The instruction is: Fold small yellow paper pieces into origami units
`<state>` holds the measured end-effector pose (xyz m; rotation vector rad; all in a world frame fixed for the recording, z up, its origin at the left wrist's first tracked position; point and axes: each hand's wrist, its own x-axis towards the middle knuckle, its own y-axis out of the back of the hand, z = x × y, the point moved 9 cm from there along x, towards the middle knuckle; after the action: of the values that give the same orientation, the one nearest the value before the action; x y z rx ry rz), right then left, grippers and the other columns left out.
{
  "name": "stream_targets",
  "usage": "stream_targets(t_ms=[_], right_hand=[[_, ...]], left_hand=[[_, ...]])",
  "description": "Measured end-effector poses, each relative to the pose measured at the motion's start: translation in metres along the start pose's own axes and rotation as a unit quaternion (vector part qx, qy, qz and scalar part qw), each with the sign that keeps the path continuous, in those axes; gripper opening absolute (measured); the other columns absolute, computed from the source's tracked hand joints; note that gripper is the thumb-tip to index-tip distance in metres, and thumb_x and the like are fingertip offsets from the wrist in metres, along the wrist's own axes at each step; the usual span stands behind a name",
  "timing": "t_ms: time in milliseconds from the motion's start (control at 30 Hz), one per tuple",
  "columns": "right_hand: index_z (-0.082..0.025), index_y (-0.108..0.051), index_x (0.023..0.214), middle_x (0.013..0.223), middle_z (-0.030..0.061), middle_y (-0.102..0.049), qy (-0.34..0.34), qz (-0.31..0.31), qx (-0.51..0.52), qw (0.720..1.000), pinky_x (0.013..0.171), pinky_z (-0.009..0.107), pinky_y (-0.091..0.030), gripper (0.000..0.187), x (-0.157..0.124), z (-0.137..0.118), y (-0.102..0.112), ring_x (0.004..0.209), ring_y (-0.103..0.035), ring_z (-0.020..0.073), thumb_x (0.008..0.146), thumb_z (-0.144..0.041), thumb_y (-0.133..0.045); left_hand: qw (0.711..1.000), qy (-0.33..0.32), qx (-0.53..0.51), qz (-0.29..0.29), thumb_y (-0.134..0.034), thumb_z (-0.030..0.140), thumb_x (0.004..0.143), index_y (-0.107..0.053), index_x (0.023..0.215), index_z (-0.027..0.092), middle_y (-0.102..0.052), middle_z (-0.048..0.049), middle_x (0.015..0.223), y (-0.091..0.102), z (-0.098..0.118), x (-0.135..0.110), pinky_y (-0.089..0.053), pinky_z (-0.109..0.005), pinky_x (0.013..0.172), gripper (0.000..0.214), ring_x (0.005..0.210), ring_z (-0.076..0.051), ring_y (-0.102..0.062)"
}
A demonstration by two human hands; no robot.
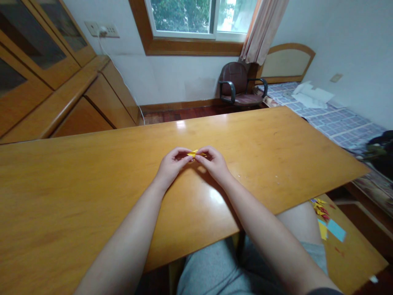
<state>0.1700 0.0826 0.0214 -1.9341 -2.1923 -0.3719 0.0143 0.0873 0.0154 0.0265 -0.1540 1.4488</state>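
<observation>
A small piece of folded yellow paper is pinched between my two hands, just above the wooden table. My left hand grips its left side with thumb and fingertips. On the other side, my right hand closes thumb and forefinger on the right part. A pointed yellow corner shows by the right fingers. The fingertips hide much of the paper, so its full shape cannot be made out.
Beside my right leg, a low wooden bench holds several folded yellow and red paper pieces and a light blue paper sheet. Beyond the table stand a brown armchair, a bed and a wooden cabinet.
</observation>
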Motion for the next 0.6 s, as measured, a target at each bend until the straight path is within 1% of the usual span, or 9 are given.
stream_targets(t_ms=[167,333,500,600], right_hand=[[-0.02,-0.063,0.088,0.088,0.0007,-0.067,-0.032,-0.013,0.064,0.997,0.08,0.03,-0.051,0.02,-0.001,0.006,-0.005,0.083,-0.065,0.0153,0.081,-0.036,-0.072],[-0.021,-0.057,0.091,0.084,-0.0016,-0.065,-0.06,-0.005,0.101,0.993,0.074,0.028,-0.051,0.028,-0.001,0.01,-0.006,0.076,-0.064,0.0136,0.079,-0.04,-0.074],[-0.022,-0.058,0.099,0.09,-0.0006,-0.066,-0.063,-0.004,0.122,0.991,0.075,0.028,-0.054,0.034,-0.001,0.013,-0.006,0.079,-0.065,0.0133,0.078,-0.042,-0.075],[-0.021,-0.061,0.099,0.089,0.0,-0.067,-0.065,-0.006,0.11,0.992,0.074,0.028,-0.054,0.032,-0.001,0.013,-0.005,0.077,-0.066,0.013,0.08,-0.044,-0.073]], left_hand=[[0.999,-0.011,0.029,0.006,-0.081,0.035,0.071,-0.069,0.091,0.017,-0.072,-0.0019,0.081,0.001,0.002,0.0,-0.053,-0.03,0.079,0.029,0.077,-0.016,-0.068],[0.999,-0.008,0.037,0.01,-0.08,0.035,0.071,-0.068,0.09,0.017,-0.072,-0.0022,0.081,0.001,0.001,0.0,-0.053,-0.031,0.079,0.029,0.076,-0.017,-0.068],[0.998,-0.013,0.049,0.023,-0.08,0.036,0.07,-0.068,0.088,0.017,-0.071,-0.0023,0.083,0.002,0.005,-0.001,-0.053,-0.031,0.079,0.028,0.076,-0.016,-0.067],[0.998,-0.017,0.062,0.025,-0.079,0.036,0.071,-0.068,0.088,0.017,-0.071,-0.0027,0.084,0.002,0.006,-0.001,-0.053,-0.031,0.079,0.027,0.076,-0.016,-0.067]])
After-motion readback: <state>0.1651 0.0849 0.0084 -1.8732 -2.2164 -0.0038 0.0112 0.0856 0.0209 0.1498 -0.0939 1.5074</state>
